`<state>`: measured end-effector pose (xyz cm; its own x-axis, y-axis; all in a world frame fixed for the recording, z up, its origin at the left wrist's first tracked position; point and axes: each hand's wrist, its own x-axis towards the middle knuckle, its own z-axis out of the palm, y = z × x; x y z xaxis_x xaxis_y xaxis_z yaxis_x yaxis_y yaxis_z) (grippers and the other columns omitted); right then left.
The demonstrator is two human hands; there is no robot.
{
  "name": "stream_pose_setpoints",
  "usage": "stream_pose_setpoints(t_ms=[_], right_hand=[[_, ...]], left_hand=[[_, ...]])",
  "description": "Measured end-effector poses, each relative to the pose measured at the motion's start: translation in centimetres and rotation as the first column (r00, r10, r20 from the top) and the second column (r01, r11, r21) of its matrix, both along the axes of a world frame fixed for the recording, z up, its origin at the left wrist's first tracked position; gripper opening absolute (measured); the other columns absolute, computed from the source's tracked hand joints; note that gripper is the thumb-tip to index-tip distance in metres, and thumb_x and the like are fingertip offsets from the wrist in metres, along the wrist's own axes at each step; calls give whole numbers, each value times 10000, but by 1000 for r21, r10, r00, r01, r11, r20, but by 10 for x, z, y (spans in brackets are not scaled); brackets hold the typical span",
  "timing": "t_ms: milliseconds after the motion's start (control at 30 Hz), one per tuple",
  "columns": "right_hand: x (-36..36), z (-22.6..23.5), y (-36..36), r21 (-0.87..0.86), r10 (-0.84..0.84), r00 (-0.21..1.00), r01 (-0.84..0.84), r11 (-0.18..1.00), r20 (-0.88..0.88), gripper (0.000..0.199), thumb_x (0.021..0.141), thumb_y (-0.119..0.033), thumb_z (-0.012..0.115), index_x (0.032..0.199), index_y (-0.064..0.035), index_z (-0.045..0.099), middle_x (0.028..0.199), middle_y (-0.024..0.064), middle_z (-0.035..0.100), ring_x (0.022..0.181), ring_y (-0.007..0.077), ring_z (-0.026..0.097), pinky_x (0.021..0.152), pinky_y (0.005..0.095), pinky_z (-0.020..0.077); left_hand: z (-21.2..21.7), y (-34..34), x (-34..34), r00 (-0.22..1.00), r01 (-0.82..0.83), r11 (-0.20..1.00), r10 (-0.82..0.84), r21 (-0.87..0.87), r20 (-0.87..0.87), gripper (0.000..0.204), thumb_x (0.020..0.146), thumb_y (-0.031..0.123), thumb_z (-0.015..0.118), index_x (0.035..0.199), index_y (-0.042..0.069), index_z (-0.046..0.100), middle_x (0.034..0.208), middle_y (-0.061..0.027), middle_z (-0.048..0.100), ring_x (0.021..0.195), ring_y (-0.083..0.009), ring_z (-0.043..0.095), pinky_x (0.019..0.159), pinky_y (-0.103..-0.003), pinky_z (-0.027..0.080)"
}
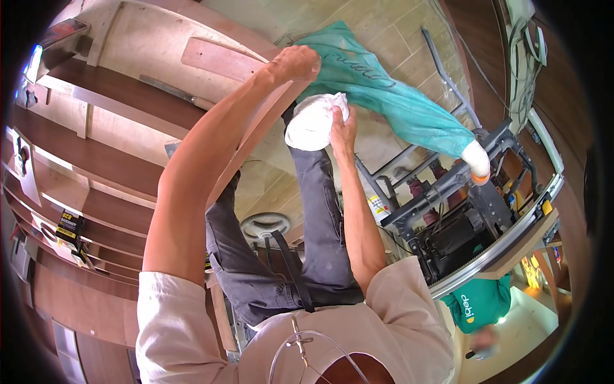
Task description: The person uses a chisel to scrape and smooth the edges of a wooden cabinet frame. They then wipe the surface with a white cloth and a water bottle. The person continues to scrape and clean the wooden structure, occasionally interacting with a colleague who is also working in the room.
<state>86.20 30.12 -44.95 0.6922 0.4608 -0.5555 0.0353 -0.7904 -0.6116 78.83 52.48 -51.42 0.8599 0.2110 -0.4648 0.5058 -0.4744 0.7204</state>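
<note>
My left hand (299, 63) is closed in a fist over the far end of a long, narrow wooden board (274, 121). That board slants back under my left forearm toward my knee. Just right of it, my right hand (343, 130) grips a bunched white cloth (312, 121), thumb on its right side. The cloth hangs above my right leg, close to the board. Right beside my left fist, a teal cloth (377, 93) with dark lettering drapes away to the right. My left fingertips are hidden.
Brown shelf-like panels (121, 89) fill the left side, with a chisel-like tool (176, 93) on them. At right stands a dark metal machine frame (460, 211) with a white nozzle (475, 160). A round grey base (265, 225) is between my legs. Another person in a green shirt (480, 304) is at lower right.
</note>
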Motion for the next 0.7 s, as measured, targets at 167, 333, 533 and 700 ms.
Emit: stream_pose_setpoints(t_ms=[167, 333, 533, 700], right_hand=[[-27, 4, 33, 66, 28, 997, -33, 997, 75, 340, 974, -284, 597, 1215, -47, 571, 977, 204, 680, 893, 344, 668, 803, 417, 500], [-58, -17, 80, 109, 56, 975, -81, 991, 217, 262, 960, -247, 611, 1131, -49, 617, 933, 203, 680, 845, 364, 655, 776, 433, 501], [30, -30, 84, 185, 60, 997, -67, 980, 38, 303, 970, -240, 623, 1158, -2, 621, 1028, 119, 694, 862, 196, 652, 772, 345, 518], [20, 80, 71, -1, -89, 663, 131, 991, -743, 447, 980, -302, 628, 1310, -6, 567, 1177, 94, 669, 1010, 182, 675, 847, 320, 559]], left_hand=[[6, 14, -9, 955, -290, 956, 291, -35, 62, 175, 845, 189, 639, 966, 96, 726, 890, -134, 721, 866, -331, 685, 790, -419, 545], [23, 32, -59, 773, -587, 796, 497, 148, 394, 153, 877, 166, 622, 958, 81, 720, 959, -118, 692, 957, -319, 642, 838, -424, 528], [52, -39, -109, 266, -918, 284, 958, -275, 103, 221, 901, 190, 650, 1030, 16, 690, 1004, -136, 707, 1007, -288, 664, 879, -404, 525], [75, -99, -139, 172, -670, -143, 925, -728, -340, 645, 988, 479, 551, 1411, 2, 448, 1425, -181, 502, 1347, -268, 453, 1116, -421, 362]])
